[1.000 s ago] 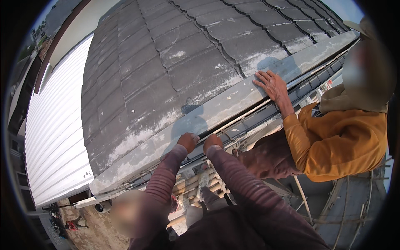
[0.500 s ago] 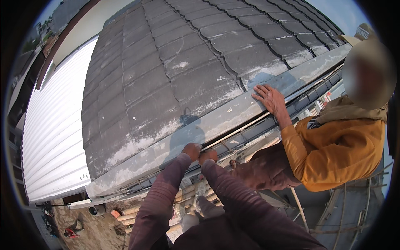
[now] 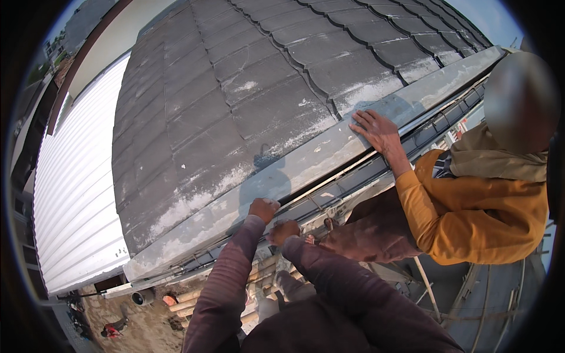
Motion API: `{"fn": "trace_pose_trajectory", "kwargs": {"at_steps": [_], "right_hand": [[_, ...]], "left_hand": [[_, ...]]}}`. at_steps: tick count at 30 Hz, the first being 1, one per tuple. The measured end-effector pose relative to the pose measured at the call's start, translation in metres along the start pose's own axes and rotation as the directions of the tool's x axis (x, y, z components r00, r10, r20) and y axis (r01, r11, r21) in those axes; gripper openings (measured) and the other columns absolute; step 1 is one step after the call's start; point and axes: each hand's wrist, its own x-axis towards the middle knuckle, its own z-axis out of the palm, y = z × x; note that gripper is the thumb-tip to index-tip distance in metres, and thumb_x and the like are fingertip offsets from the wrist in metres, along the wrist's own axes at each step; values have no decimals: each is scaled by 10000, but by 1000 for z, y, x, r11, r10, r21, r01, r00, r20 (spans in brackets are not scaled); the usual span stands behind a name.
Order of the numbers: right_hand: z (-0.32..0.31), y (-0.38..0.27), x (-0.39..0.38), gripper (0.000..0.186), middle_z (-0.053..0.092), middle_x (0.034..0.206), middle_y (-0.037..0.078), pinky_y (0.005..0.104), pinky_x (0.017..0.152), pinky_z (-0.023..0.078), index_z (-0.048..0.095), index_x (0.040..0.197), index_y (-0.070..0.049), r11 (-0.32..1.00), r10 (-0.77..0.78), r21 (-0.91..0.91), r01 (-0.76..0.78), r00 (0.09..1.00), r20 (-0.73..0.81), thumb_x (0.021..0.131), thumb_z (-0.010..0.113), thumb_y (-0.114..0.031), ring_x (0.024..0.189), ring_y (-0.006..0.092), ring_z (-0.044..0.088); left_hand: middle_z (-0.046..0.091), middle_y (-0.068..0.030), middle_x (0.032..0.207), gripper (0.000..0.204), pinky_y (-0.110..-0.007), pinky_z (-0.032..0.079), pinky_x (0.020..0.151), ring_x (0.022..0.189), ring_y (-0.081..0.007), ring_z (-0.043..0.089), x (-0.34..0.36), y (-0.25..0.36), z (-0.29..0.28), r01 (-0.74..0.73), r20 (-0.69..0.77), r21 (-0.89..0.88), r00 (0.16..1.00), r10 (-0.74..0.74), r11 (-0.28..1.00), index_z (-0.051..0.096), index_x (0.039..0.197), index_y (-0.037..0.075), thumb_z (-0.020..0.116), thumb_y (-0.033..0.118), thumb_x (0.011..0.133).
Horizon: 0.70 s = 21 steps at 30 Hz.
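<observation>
Along the lower edge of a dark tiled roof (image 3: 253, 106) runs a grey concrete ledge (image 3: 321, 156). My left hand (image 3: 264, 209) rests at the outer edge of this ledge, its fingers curled in. Lower and slightly to the right, my right hand (image 3: 283, 232) is closed beside the metal bars (image 3: 424, 152) that run under the ledge. Whatever the fingers of either hand grip is hidden. A co-worker's hand (image 3: 378, 134) lies with fingers spread on the ledge farther right.
The co-worker in an orange top (image 3: 488, 206) is close on my right. Bamboo poles (image 3: 259, 276) lie below my arms, above bare ground (image 3: 141, 323) far down. White corrugated roofing (image 3: 82, 194) is at the left; a scaffold pole (image 3: 426, 285) slants at lower right.
My right hand has dropped lower and a little left, away from the ledge's edge. My left hand has shifted slightly up and left. The co-worker's hand stays on the ledge.
</observation>
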Motion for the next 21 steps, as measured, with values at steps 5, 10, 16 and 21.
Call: {"fn": "trace_pose_trajectory", "kwargs": {"at_steps": [5, 10, 16, 21], "right_hand": [[-54, -52, -40, 205, 704, 1107, 80, 392, 813, 553, 670, 1016, -57, 596, 442, 731, -331, 896, 46, 879, 710, -204, 1001, 214, 671], [-30, -24, -30, 348, 755, 966, 119, 376, 859, 568, 749, 985, -78, 561, 576, 765, -316, 813, -87, 673, 901, -83, 960, 282, 726], [-40, -42, -31, 93, 739, 916, 133, 340, 751, 590, 710, 922, -35, 453, 554, 830, -326, 832, 24, 831, 726, -47, 887, 200, 728], [-71, -66, -76, 284, 734, 949, 186, 383, 790, 596, 710, 887, -2, 796, 443, 519, -312, 884, -147, 697, 878, -128, 913, 305, 732]], "left_hand": [[731, -185, 1066, 436, -407, 552, 888, 1006, -337, 703, 19, 10, -5, 154, 71, 287, 981, -181, 946, 761, 1031, 61, 709, 462, 869], [723, -205, 1076, 469, -418, 551, 915, 1041, -350, 696, 23, 66, -15, 393, 7, 153, 917, -399, 907, 743, 1034, 20, 722, 454, 858], [716, -235, 1074, 450, -424, 551, 912, 1045, -366, 694, 6, 84, -48, 372, 0, 295, 921, -389, 880, 735, 1032, -6, 741, 402, 842], [722, -218, 1082, 424, -412, 552, 910, 1048, -347, 699, 7, 70, -53, 300, 21, 435, 939, -343, 849, 744, 1034, 11, 730, 389, 841]]}}
